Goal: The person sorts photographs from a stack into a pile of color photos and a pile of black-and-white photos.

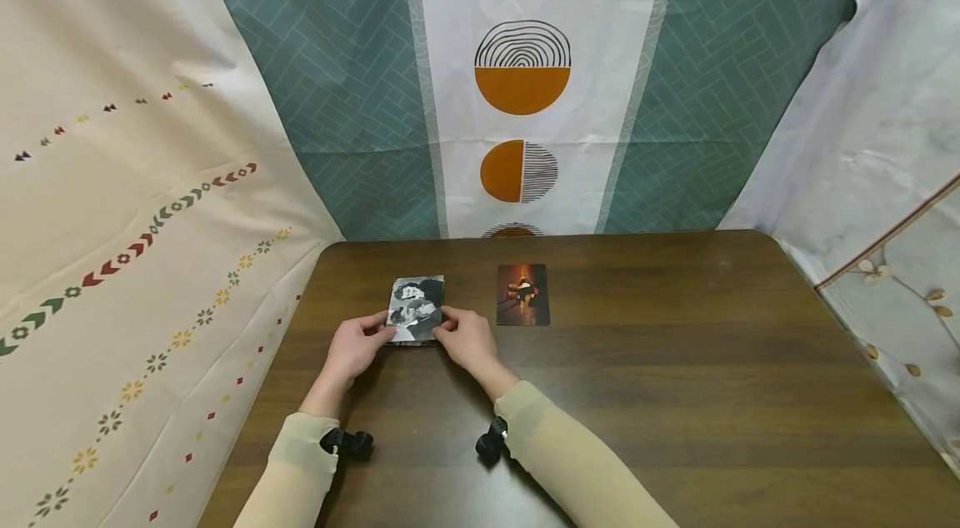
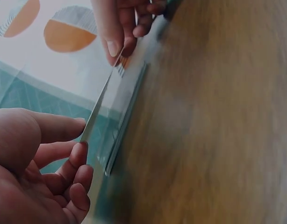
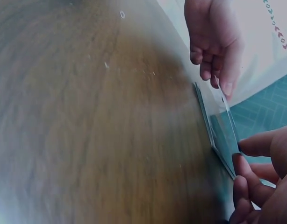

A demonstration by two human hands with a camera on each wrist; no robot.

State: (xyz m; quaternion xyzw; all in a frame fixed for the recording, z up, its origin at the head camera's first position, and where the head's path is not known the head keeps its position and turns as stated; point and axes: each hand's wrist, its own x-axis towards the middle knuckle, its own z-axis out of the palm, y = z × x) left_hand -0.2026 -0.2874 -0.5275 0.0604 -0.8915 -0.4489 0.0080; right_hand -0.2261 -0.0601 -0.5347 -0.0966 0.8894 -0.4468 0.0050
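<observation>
Fingers of the left hand [image 1: 358, 346] pinched the left edge of the top black-and-white photo [image 1: 416, 309], thumb above and fingertips [image 2: 79, 150] below, per the left wrist view. That photo was tilted up off a thin stack of cards [image 2: 126, 116] lying flat on the wooden table [image 1: 675, 378], the stack directly under it. Right of the photo, the right hand [image 1: 467, 338] pinched the opposite edge with thumb and forefinger, the other fingers curled loosely beneath. Further right of the photo, near but apart, an orange-toned card [image 1: 522, 295] lay flat by itself. Patterned curtains [image 1: 525, 78] hung behind the photo.

Risks, as I read them: both grips were only at the edges, so uneven pull could have bent or creased the photo. A second card could have stuck to its underside and lifted with it. A fingertip dragging on the stack could have skewed it across the table.
</observation>
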